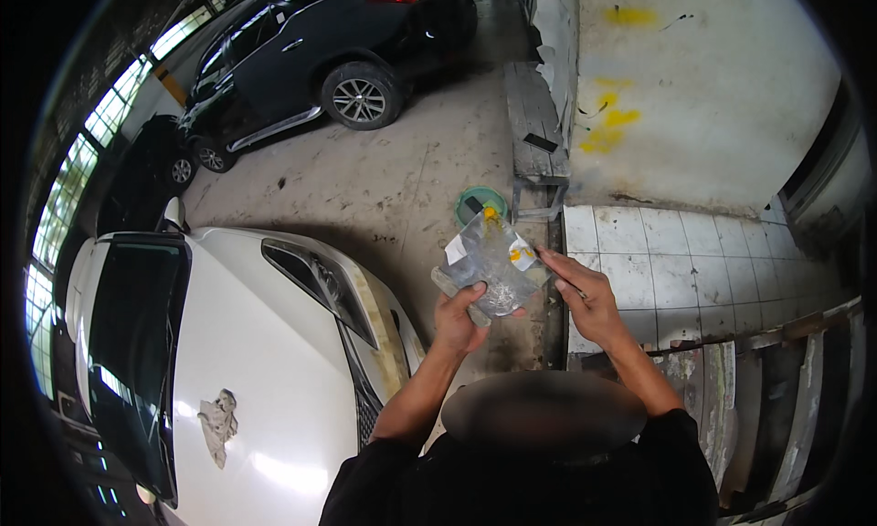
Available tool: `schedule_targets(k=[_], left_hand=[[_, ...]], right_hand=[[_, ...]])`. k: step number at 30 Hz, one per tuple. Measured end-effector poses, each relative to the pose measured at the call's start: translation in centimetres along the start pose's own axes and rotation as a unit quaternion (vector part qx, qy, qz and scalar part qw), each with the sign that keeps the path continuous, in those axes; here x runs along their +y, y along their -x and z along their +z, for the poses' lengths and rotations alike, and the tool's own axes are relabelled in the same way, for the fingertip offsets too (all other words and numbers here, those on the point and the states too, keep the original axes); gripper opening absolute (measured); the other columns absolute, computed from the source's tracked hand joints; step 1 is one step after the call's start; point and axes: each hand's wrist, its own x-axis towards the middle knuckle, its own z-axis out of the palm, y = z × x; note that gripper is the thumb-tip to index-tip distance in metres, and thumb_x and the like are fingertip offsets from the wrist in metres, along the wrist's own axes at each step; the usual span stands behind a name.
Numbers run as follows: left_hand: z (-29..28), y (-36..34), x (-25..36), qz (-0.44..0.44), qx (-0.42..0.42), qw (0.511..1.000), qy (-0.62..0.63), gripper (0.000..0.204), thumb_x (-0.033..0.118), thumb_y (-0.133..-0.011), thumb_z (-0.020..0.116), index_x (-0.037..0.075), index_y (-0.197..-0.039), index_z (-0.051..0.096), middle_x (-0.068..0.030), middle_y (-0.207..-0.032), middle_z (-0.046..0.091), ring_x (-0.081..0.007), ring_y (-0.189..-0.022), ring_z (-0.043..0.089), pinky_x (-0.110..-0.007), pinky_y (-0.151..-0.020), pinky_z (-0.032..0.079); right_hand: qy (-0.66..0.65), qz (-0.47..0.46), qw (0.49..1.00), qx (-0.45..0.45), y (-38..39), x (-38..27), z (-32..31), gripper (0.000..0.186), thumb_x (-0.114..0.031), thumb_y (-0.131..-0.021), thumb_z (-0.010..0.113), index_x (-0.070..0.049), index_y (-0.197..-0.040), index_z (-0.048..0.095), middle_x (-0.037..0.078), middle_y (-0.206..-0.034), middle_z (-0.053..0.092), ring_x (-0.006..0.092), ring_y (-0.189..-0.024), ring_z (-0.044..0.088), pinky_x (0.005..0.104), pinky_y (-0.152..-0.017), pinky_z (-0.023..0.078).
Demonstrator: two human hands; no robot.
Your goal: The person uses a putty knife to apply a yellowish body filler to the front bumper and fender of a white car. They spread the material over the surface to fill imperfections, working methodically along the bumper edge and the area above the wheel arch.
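Observation:
My left hand [459, 318] holds up a flat grey board [491, 263] smeared with grey and yellow paste, gripping its lower edge. A small white patch sits on the board's left side. My right hand [589, 296] touches the board's right edge with the fingertips, and a thin tool seems to lie in that hand, though I cannot make it out. Both forearms rise from the lower middle of the picture.
A white car [237, 371] stands at the left, a crumpled rag [217, 424] on its hood. A dark car [311, 51] is parked farther back. A green round tub [480, 202] sits on the concrete floor by a wooden bench [537, 124]. White tiles [676, 270] lie to the right.

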Motion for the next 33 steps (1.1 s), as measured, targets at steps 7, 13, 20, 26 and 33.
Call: schedule_targets(k=[7, 13, 20, 26, 33], left_hand=[[1.1, 0.4, 0.8, 0.055, 0.01, 0.998, 0.018, 0.054, 0.002, -0.082, 0.052, -0.001, -0.133, 0.035, -0.0179, -0.124, 0.051, -0.0389, -0.111, 0.054, -0.058, -0.085, 0.051], [0.1, 0.5, -2.1, 0.094, 0.083, 0.991, -0.048, 0.041, 0.001, -0.083, 0.055, -0.001, -0.124, 0.048, -0.011, -0.115, 0.058, -0.0232, -0.109, 0.056, -0.037, -0.091, 0.046], [-1.2, 1.3, -2.1, 0.072, -0.002, 0.943, -0.326, 0.036, 0.004, -0.085, 0.055, -0.002, -0.12, 0.051, -0.0068, -0.112, 0.06, -0.0163, -0.102, 0.057, -0.031, -0.089, 0.044], [0.0, 0.0, -0.5, -0.038, 0.063, 0.997, -0.003, 0.044, -0.005, -0.08, 0.05, -0.003, -0.124, 0.045, -0.0161, -0.115, 0.058, -0.0312, -0.105, 0.059, -0.046, -0.09, 0.049], [-1.3, -0.3, -1.3, -0.017, 0.084, 0.994, -0.067, 0.044, -0.006, -0.08, 0.048, -0.002, -0.123, 0.044, -0.0157, -0.118, 0.055, -0.0296, -0.102, 0.059, -0.043, -0.087, 0.051]], right_hand=[[-0.101, 0.144, 0.965, 0.195, 0.7, -0.6, -1.7, 0.031, -0.013, -0.096, 0.044, 0.004, -0.12, 0.054, 0.013, -0.102, 0.065, 0.0198, -0.089, 0.064, 0.0315, -0.079, 0.052], [-0.526, 0.198, 0.802, 0.2, 0.7, -2.0, 1.2, 0.031, -0.011, -0.092, 0.046, 0.004, -0.119, 0.045, 0.016, -0.105, 0.057, 0.0286, -0.083, 0.066, 0.0434, -0.055, 0.061], [-0.569, 0.176, 0.785, 0.169, -0.6, -1.6, -0.2, 0.033, -0.012, -0.092, 0.047, 0.004, -0.12, 0.047, 0.018, -0.112, 0.056, 0.0306, -0.093, 0.063, 0.0471, -0.063, 0.059], [0.137, -0.102, 0.984, -0.056, 0.7, -0.8, -1.5, 0.038, -0.003, -0.082, 0.053, -0.008, -0.12, 0.058, 0.011, -0.127, 0.054, 0.0282, -0.117, 0.053, 0.0474, -0.098, 0.039], [0.415, -0.1, 0.903, -0.052, 0.2, -0.6, -2.0, 0.042, -0.005, -0.074, 0.058, -0.016, -0.114, 0.064, 0.004, -0.125, 0.057, 0.0259, -0.125, 0.045, 0.0516, -0.108, 0.024]])
